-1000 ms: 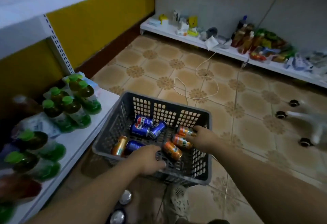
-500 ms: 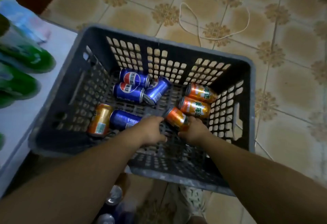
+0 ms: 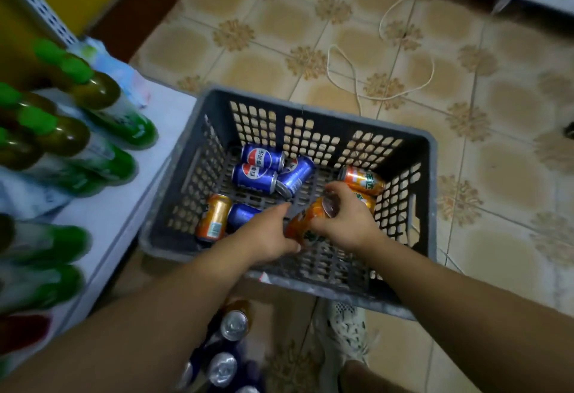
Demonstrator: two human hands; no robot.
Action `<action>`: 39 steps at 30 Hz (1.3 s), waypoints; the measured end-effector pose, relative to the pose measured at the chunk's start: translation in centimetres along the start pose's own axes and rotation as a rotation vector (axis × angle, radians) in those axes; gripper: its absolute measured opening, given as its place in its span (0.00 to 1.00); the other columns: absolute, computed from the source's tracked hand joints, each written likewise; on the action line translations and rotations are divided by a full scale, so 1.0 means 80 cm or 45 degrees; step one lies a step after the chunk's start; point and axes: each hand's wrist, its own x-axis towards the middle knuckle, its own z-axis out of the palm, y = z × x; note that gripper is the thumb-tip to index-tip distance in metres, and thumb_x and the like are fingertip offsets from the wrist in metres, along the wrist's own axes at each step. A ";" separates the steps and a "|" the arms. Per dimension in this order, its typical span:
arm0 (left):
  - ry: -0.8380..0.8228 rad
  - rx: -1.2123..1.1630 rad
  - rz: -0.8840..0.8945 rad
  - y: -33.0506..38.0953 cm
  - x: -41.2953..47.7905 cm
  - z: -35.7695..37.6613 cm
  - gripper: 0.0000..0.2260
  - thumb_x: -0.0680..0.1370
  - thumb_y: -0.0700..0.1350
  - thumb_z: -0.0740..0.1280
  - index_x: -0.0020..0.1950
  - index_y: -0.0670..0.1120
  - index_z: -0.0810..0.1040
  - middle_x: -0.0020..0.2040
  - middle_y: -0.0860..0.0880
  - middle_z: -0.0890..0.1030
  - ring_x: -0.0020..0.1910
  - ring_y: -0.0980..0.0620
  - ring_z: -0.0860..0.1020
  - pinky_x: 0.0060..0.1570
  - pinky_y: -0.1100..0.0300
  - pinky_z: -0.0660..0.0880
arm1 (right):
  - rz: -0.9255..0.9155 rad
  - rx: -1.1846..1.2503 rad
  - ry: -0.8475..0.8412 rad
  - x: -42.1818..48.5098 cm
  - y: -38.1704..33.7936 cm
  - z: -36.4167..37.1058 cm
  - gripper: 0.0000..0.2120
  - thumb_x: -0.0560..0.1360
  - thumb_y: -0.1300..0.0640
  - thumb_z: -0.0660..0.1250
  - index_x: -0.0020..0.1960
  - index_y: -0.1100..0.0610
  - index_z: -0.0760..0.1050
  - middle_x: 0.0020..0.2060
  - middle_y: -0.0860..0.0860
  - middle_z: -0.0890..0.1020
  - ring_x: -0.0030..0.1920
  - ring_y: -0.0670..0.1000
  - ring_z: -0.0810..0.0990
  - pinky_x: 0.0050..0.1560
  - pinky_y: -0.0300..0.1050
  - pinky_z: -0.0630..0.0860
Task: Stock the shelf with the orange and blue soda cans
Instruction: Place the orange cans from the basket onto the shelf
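I see both arms reaching into a grey perforated plastic crate (image 3: 310, 111) that sits on the tiled floor (image 3: 512, 175). The right hand (image 3: 344, 218) is clamped around an orange soda can (image 3: 306, 222), fingers curled over its silver end. The can is tilted and lifted a little above the crate's near floor grid. The left hand (image 3: 267, 234) lies just beside that can on its left, fingers fairly straight and reaching forward. It seems to touch the can's side, though the blur keeps me from being sure.

Three blue soda cans (image 3: 261, 158) lie together on their sides in the crate's far left corner. Against the crate's left wall lies another orange can (image 3: 214, 217), with a fourth blue can (image 3: 240, 214) just beside it, partly under the left hand. Two more orange cans (image 3: 363, 180) lie by the crate's right wall, the nearer one half hidden behind the right hand.

Left of the crate is a white metal shelf (image 3: 124, 206) carrying green-capped bottles of dark drink (image 3: 93, 91). Below the crate's near rim, upright cans with silver tops (image 3: 231, 326) stand together, and a white patterned shoe (image 3: 348, 330) shows beside them. Beyond the crate's far rim, a thin white cord (image 3: 341, 60) loops across the floor.
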 end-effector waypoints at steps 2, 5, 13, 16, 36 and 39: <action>0.053 -0.092 0.054 0.014 -0.047 -0.022 0.41 0.67 0.50 0.77 0.75 0.54 0.60 0.66 0.55 0.72 0.64 0.51 0.73 0.64 0.56 0.70 | -0.084 0.073 0.015 -0.038 -0.050 -0.013 0.37 0.65 0.51 0.77 0.69 0.46 0.63 0.57 0.46 0.74 0.57 0.49 0.76 0.55 0.50 0.79; 0.205 -0.234 0.155 0.020 -0.117 -0.060 0.50 0.55 0.61 0.76 0.74 0.56 0.59 0.67 0.54 0.74 0.62 0.54 0.75 0.64 0.49 0.73 | -0.228 0.166 0.041 -0.096 -0.131 -0.029 0.37 0.67 0.53 0.76 0.71 0.44 0.61 0.57 0.44 0.70 0.58 0.48 0.74 0.51 0.46 0.79; 0.781 -0.584 0.341 0.051 -0.364 -0.169 0.29 0.68 0.40 0.78 0.65 0.50 0.71 0.54 0.52 0.81 0.52 0.54 0.81 0.54 0.55 0.78 | -0.661 0.463 0.002 -0.250 -0.341 -0.032 0.34 0.69 0.49 0.76 0.70 0.45 0.64 0.56 0.44 0.74 0.55 0.47 0.77 0.50 0.42 0.77; 0.940 -0.675 0.378 0.047 -0.448 -0.184 0.25 0.69 0.36 0.76 0.62 0.47 0.72 0.49 0.52 0.80 0.42 0.62 0.81 0.39 0.67 0.78 | -0.768 0.435 -0.156 -0.308 -0.402 -0.011 0.24 0.69 0.55 0.76 0.61 0.50 0.70 0.52 0.48 0.80 0.49 0.48 0.80 0.42 0.38 0.77; 1.562 -0.104 -0.570 -0.203 -0.895 -0.183 0.33 0.74 0.65 0.65 0.74 0.51 0.64 0.74 0.52 0.66 0.70 0.51 0.67 0.69 0.53 0.64 | -1.383 0.105 -0.620 -0.602 -0.626 0.273 0.27 0.68 0.50 0.76 0.61 0.45 0.65 0.47 0.42 0.76 0.51 0.47 0.78 0.52 0.43 0.75; 1.370 0.104 -0.968 -0.257 -0.928 -0.170 0.33 0.76 0.69 0.53 0.77 0.57 0.56 0.79 0.53 0.55 0.77 0.49 0.54 0.73 0.41 0.49 | -1.418 0.052 -0.650 -0.609 -0.637 0.313 0.34 0.67 0.49 0.76 0.68 0.49 0.65 0.56 0.46 0.77 0.56 0.50 0.77 0.56 0.45 0.74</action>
